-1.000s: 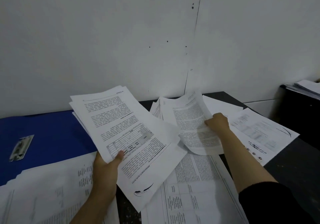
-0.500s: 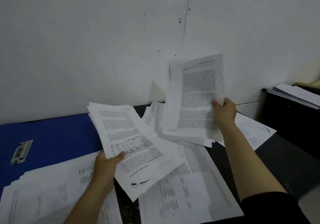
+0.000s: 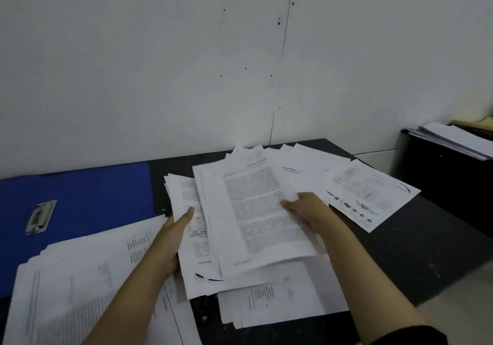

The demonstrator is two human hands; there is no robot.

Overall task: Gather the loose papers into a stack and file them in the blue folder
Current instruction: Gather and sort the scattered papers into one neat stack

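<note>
Above the black tabletop [image 3: 416, 248], the left hand [image 3: 170, 240] and right hand [image 3: 310, 211] each pinch the white printed paper bundle [image 3: 248, 216]; best square its edges before gathering more.

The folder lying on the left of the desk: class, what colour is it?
Blue. The folder shows clearly in the head view, partly under loose papers.

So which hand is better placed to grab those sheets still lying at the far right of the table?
Right. The right hand sits beside the far-right sheets, while the left hand supports the held stack from the opposite side.
</note>
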